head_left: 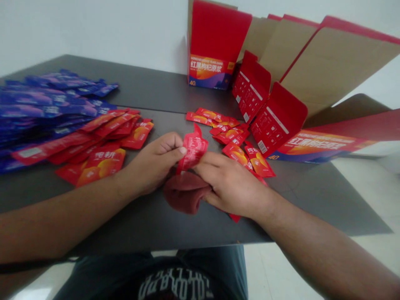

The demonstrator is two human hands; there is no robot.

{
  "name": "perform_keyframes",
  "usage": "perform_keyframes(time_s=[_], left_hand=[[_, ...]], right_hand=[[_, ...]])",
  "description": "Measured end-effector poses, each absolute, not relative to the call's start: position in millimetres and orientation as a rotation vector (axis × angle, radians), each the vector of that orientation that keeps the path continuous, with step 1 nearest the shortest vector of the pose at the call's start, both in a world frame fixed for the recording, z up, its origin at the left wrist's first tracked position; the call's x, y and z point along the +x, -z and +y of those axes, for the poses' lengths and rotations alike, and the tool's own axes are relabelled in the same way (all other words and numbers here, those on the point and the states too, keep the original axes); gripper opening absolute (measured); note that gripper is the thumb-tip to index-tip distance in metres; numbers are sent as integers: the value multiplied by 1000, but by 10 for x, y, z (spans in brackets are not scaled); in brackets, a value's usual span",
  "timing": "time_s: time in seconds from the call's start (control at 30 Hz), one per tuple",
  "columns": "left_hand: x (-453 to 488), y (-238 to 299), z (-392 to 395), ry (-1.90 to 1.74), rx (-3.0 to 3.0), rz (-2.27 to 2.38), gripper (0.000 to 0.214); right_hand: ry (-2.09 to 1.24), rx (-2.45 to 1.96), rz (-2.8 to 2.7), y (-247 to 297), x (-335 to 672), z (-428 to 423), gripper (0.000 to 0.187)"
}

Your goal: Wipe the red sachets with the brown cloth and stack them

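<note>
My left hand pinches the top of a small red sachet between thumb and fingers at the middle of the grey table. My right hand lies closed just below it, gripping the sachet's lower end together with a dark red cloth that bulges under the palm. A red corner of another sachet pokes out beneath the right hand.
Red sachets and a heap of blue sachets lie at the left. More red sachets are scattered right of centre. Open red cartons and flat cardboard stand at the back right. The table's front edge is near my lap.
</note>
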State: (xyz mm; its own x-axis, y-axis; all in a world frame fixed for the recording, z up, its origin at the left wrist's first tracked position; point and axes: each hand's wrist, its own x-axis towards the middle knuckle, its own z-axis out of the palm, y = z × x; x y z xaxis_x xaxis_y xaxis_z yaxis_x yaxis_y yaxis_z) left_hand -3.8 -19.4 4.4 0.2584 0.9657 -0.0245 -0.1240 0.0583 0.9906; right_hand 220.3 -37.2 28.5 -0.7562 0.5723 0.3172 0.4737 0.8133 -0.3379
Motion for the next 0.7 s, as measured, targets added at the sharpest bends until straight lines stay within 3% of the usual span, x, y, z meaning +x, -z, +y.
perform_keyframes(time_s=[0.23,0.37,0.57,0.7], left_hand=[[-47,-38,-182,-1051,1144,882,28],[-46,-26,-183,-1065,1234,947,23],[-46,-74,-195,-1078,1158,888,27],[-50,-70,-206,-1069,1249,965,22]], right_hand=[[-216,-956,-2371,-282,2204,-371,14],[-335,-764,-2588,-271,2188,-395,17],[-242,-941,-2383,-273,2193,-390,16],[-349,-790,-2601,-270,2179,-406,18]])
